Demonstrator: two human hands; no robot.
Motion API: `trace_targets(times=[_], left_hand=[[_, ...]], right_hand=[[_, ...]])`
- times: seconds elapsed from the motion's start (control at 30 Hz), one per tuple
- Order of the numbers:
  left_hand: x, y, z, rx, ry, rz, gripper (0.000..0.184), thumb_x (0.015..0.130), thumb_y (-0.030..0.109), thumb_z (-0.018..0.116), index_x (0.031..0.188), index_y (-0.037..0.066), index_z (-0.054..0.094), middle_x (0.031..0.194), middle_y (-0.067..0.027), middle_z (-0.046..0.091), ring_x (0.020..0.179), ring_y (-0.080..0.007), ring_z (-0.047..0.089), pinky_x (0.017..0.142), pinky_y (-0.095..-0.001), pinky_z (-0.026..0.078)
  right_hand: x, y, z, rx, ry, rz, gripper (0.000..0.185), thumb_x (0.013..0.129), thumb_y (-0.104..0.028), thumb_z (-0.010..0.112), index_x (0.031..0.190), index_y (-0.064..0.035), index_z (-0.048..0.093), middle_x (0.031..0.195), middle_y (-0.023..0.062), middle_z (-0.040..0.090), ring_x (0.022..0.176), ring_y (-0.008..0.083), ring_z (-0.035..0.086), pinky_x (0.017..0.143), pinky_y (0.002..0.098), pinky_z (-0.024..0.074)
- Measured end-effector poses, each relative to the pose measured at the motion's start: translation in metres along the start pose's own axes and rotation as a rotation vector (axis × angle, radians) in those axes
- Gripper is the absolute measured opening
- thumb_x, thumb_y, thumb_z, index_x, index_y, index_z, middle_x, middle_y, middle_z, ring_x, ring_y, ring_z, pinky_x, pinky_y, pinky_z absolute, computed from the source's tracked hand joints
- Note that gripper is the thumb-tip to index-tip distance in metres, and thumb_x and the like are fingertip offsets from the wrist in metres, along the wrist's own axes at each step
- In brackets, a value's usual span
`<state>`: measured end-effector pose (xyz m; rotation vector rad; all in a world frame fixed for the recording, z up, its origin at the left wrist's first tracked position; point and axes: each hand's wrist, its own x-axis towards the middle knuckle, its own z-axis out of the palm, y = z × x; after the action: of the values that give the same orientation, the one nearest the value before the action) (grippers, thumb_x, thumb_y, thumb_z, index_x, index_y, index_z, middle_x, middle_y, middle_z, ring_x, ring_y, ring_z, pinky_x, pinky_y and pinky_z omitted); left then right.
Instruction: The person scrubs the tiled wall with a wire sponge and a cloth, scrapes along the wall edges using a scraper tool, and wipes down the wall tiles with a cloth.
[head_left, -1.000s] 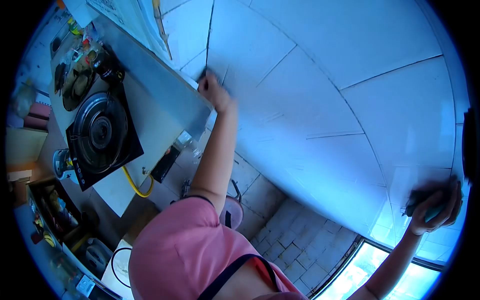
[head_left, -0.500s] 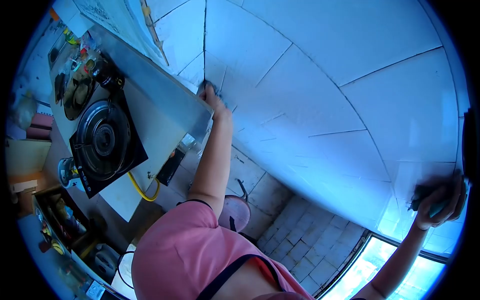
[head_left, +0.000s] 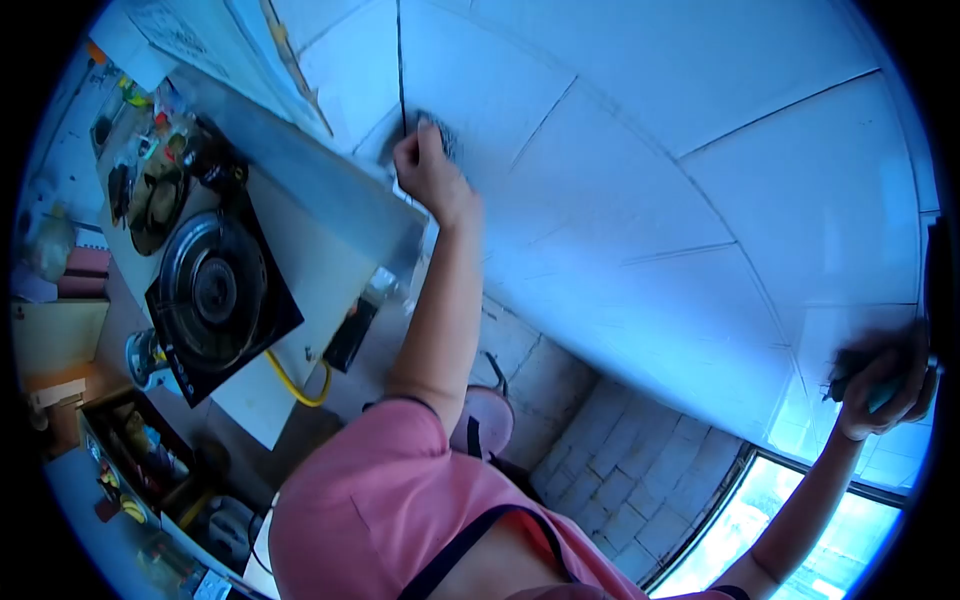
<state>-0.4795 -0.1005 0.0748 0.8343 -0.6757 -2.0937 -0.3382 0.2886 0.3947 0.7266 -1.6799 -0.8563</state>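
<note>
Up against the white tiled wall (head_left: 620,190), near its corner and just past the counter's end, is my left hand (head_left: 435,180). Its fingers are closed on a small grey mesh-like pad (head_left: 440,135), which touches the tiles. My right hand (head_left: 885,395) is far to the right, low on the wall, with its fingers curled round a dark cloth-like thing with a greenish part (head_left: 860,375). Shadow hides much of that thing, so its exact kind is unclear.
A counter (head_left: 320,245) on the left bears a black stove (head_left: 215,290), bottles and dishes. A yellow hose (head_left: 297,385) hangs beneath. Below are a round stool (head_left: 485,420) and an open drawer (head_left: 135,440). A bright window (head_left: 740,520) is at lower right.
My left hand has shifted slightly up the wall with the pad since half a second ago. My right hand keeps its hold; the whole view has turned a little.
</note>
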Motion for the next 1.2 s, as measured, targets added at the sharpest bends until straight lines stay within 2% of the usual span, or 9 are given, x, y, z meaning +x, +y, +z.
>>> trace_targets(times=[0.1,0.23,0.33,0.4,0.57,0.63,0.73,1.17,1.2], left_hand=[[0.016,-0.029,-0.025,0.047,0.033,0.063,0.024,0.083,0.019,0.062,0.095,0.000,0.054,0.092,-0.0076,0.058,0.081,-0.0187,0.057,0.070,-0.0337,0.049],[0.033,-0.053,-0.056,-0.045,0.170,-0.176,0.026,0.083,0.019,0.061,0.100,0.000,0.055,0.099,-0.0111,0.060,0.084,-0.0212,0.059,0.071,-0.0341,0.049],[0.023,-0.040,-0.039,0.008,0.161,-0.150,0.028,0.083,0.020,0.061,0.102,0.000,0.054,0.099,-0.0105,0.059,0.084,-0.0209,0.059,0.070,-0.0337,0.049],[0.008,-0.025,-0.025,0.081,-0.030,0.084,0.031,0.083,0.022,0.060,0.104,-0.001,0.054,0.100,-0.0099,0.059,0.085,-0.0207,0.059,0.071,-0.0343,0.049],[0.029,-0.046,-0.049,0.013,-0.019,-0.065,0.030,0.085,0.023,0.058,0.103,-0.001,0.053,0.097,-0.0085,0.056,0.086,-0.0197,0.056,0.072,-0.0353,0.049],[0.022,-0.037,-0.043,0.025,0.104,-0.140,0.023,0.086,0.023,0.060,0.086,0.002,0.052,0.089,-0.0058,0.055,0.077,-0.0162,0.051,0.067,-0.0315,0.047],[0.008,-0.006,-0.016,0.074,-0.042,0.015,0.031,0.085,0.021,0.056,0.106,-0.001,0.051,0.103,-0.0090,0.055,0.089,-0.0199,0.055,0.075,-0.0346,0.049],[0.019,-0.030,-0.036,0.027,-0.016,0.032,0.019,0.084,0.019,0.060,0.088,0.002,0.052,0.088,-0.0056,0.057,0.078,-0.0175,0.057,0.066,-0.0346,0.049],[0.034,-0.046,-0.052,-0.059,-0.036,-0.100,0.020,0.083,0.018,0.060,0.090,0.001,0.053,0.089,-0.0061,0.058,0.079,-0.0177,0.057,0.067,-0.0346,0.049]], right_hand=[[-0.002,0.003,0.003,-0.023,0.085,0.012,0.029,0.089,-0.014,0.059,0.116,-0.0045,0.056,0.110,0.0055,0.065,0.102,0.0278,0.055,0.087,0.0364,0.0498],[-0.025,0.022,0.003,-0.107,0.025,-0.015,0.039,0.082,-0.014,0.069,0.116,-0.0041,0.054,0.103,0.0093,0.065,0.092,0.0266,0.059,0.070,0.0308,0.0547],[-0.044,0.034,0.002,-0.106,0.077,-0.037,0.046,0.076,-0.015,0.075,0.115,-0.0042,0.053,0.100,0.0120,0.063,0.085,0.0251,0.060,0.060,0.0266,0.0546],[-0.049,0.037,0.000,-0.125,0.053,-0.058,0.049,0.074,-0.015,0.077,0.115,-0.0044,0.052,0.099,0.0131,0.061,0.081,0.0243,0.061,0.057,0.0251,0.0539],[-0.053,0.042,0.001,-0.149,0.072,-0.118,0.056,0.073,-0.018,0.078,0.118,-0.0044,0.047,0.099,0.0139,0.060,0.076,0.0234,0.061,0.054,0.0227,0.0520],[-0.058,0.045,0.001,-0.158,0.077,-0.137,0.059,0.073,-0.019,0.078,0.120,-0.0044,0.045,0.099,0.0142,0.059,0.074,0.0231,0.062,0.053,0.0217,0.0513],[-0.065,0.050,0.001,-0.171,0.088,-0.173,0.063,0.072,-0.021,0.079,0.122,-0.0043,0.043,0.099,0.0147,0.058,0.071,0.0225,0.062,0.051,0.0202,0.0502],[-0.073,0.065,0.003,-0.195,0.087,-0.224,0.063,0.074,-0.024,0.078,0.117,0.0007,0.040,0.086,0.0123,0.061,0.060,0.0215,0.064,0.045,0.0171,0.0470],[-0.074,0.066,0.002,-0.197,0.091,-0.222,0.063,0.074,-0.024,0.078,0.117,0.0004,0.040,0.086,0.0123,0.062,0.060,0.0215,0.064,0.045,0.0171,0.0470]])
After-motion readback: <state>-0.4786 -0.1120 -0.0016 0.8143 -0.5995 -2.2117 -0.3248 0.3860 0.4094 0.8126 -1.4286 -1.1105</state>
